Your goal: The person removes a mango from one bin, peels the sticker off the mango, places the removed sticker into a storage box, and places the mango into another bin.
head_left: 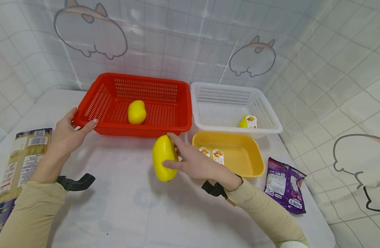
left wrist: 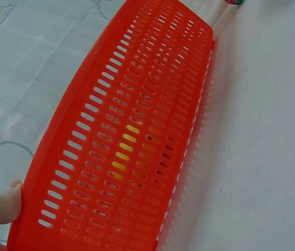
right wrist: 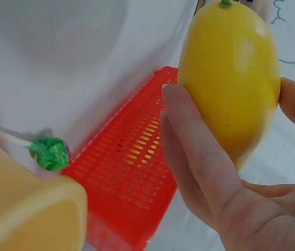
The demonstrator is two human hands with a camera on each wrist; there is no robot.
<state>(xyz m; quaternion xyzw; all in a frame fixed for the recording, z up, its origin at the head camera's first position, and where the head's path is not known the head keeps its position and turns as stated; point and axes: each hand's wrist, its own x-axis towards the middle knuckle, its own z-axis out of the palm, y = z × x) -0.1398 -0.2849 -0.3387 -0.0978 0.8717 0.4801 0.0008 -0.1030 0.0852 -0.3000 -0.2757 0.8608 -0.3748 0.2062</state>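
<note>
My right hand grips a smooth yellow mango above the table, in front of the red basket. In the right wrist view the mango shows a small green stem, with fingers on one side and the thumb on the other. My left hand holds the front left corner of the red basket, thumb on the rim. Another yellow mango lies inside that basket; the left wrist view shows it only through the slots of the basket wall.
A white basket on the right holds a yellow fruit with a sticker. Before it stands a yellow bin with stickers. Beside the bin lies a green-wrapped lollipop. Packages flank the table: purple right, gold-brown left.
</note>
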